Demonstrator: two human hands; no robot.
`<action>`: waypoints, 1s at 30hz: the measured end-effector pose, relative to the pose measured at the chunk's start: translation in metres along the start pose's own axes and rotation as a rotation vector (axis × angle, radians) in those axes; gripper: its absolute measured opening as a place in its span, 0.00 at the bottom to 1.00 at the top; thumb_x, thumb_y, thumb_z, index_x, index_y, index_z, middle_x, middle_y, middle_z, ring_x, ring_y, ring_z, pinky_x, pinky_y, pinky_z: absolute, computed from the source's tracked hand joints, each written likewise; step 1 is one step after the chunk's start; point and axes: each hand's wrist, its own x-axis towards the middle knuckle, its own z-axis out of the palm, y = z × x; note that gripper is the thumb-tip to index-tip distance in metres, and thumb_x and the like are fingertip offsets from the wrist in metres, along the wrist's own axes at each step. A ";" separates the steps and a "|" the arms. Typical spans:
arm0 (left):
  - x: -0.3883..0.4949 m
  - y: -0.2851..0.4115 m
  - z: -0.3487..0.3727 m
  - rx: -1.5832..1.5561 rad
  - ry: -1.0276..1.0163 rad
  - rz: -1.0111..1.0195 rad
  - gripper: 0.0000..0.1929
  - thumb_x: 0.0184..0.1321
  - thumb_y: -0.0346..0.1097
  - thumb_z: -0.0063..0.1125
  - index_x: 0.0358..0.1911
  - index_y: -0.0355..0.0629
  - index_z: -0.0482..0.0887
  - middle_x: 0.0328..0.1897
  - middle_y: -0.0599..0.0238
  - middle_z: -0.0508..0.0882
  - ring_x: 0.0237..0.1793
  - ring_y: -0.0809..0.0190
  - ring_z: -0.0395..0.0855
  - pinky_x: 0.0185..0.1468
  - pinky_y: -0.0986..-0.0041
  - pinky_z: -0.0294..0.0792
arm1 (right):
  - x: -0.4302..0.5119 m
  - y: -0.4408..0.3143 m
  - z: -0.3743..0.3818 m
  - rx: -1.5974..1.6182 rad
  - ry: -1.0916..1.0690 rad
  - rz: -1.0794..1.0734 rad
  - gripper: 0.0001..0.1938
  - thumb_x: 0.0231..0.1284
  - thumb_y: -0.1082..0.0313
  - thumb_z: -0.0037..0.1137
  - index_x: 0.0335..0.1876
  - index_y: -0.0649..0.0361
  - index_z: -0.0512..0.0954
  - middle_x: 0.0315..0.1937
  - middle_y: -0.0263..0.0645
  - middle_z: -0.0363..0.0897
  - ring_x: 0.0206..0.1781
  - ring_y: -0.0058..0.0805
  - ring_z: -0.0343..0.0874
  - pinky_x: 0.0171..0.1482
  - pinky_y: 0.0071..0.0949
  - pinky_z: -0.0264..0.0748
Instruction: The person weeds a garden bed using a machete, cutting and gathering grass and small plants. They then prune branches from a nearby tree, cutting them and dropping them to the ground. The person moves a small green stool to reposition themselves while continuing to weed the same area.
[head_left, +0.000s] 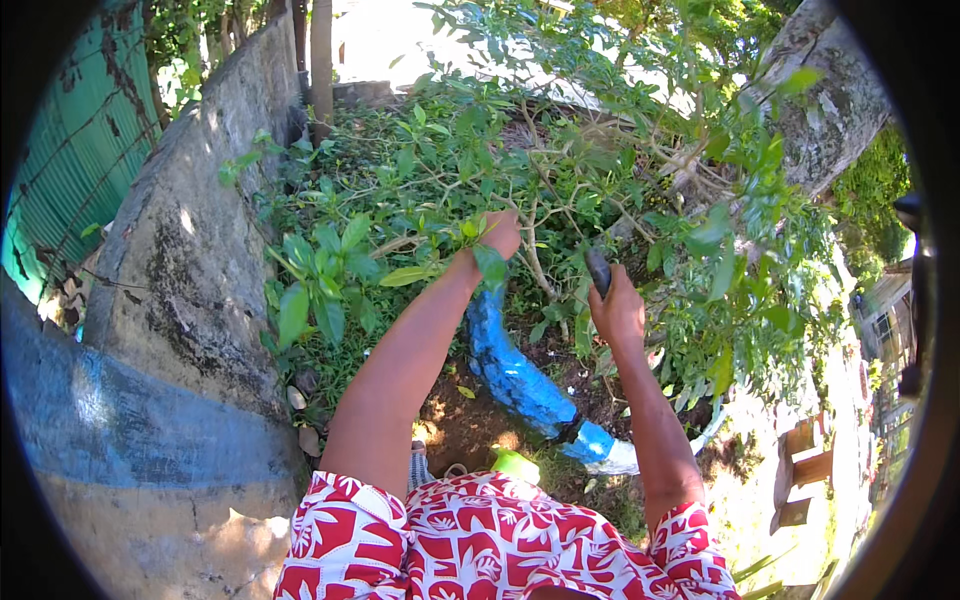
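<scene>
My left hand (501, 234) reaches into a leafy shrub (450, 180) with its fingers closed near a thin branch; leaves partly cover the hand and wrist, so what it grips is not plain. To its right, my right hand (618, 309) is closed around the dark handle of a tool (598, 272); the rest of the tool is hidden or too blurred to make out. Pale bare branches (534, 240) of the shrub rise between the two hands. Below them curves a rough garden border (525, 390), painted blue, with a white part at its right end.
A weathered concrete wall (195, 247) with a blue band stands on the left, beside green corrugated sheeting (112, 142). A thick tree trunk (825, 105) leans at the upper right. A bright green object (516, 466) lies on the soil near my body. Hollow blocks (811, 469) are at the lower right.
</scene>
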 end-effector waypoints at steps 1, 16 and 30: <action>0.000 -0.001 -0.002 0.026 -0.012 0.045 0.05 0.55 0.31 0.48 0.30 0.38 0.77 0.29 0.47 0.81 0.34 0.40 0.79 0.35 0.52 0.68 | 0.005 -0.016 -0.011 0.067 0.045 -0.052 0.15 0.51 0.65 0.56 0.42 0.61 0.68 0.31 0.53 0.76 0.35 0.56 0.76 0.34 0.46 0.72; 0.009 0.018 -0.007 0.214 -0.084 -0.022 0.10 0.52 0.40 0.50 0.32 0.44 0.81 0.31 0.50 0.82 0.35 0.43 0.80 0.39 0.51 0.70 | -0.021 0.057 0.048 -0.084 -0.093 -0.024 0.21 0.48 0.62 0.57 0.47 0.60 0.68 0.33 0.55 0.77 0.37 0.55 0.77 0.40 0.49 0.72; -0.004 0.014 -0.020 0.267 -0.051 -0.194 0.11 0.55 0.39 0.49 0.34 0.41 0.81 0.32 0.48 0.82 0.36 0.41 0.79 0.39 0.51 0.70 | 0.026 -0.034 -0.008 0.018 0.046 0.000 0.15 0.50 0.63 0.55 0.38 0.63 0.67 0.24 0.54 0.76 0.31 0.56 0.76 0.34 0.49 0.71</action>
